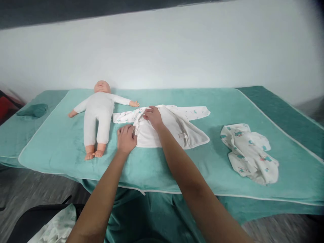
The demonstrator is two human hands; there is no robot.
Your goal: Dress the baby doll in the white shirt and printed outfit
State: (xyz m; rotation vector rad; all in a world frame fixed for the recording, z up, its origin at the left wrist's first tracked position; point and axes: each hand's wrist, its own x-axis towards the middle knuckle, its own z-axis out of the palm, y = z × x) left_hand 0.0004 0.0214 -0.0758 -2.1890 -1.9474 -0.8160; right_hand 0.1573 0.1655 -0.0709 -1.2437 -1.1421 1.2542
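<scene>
A white baby shirt with print on its sleeves lies spread on the green bed cover, its front partly opened out. At its left lower edge, my left hand has its fingers curled round the fabric. Higher up, my right hand rests on the front near the neckline, with fingers stretched out and slightly apart. Left of the shirt a baby doll in a white suit lies on its back, arms spread. One shirt sleeve reaches close to the doll's side.
A crumpled printed baby garment lies on the right of the green bed cover. A small green pillow is at the far left. White wall stands behind. At the lower left, more printed cloth sits on a black chair.
</scene>
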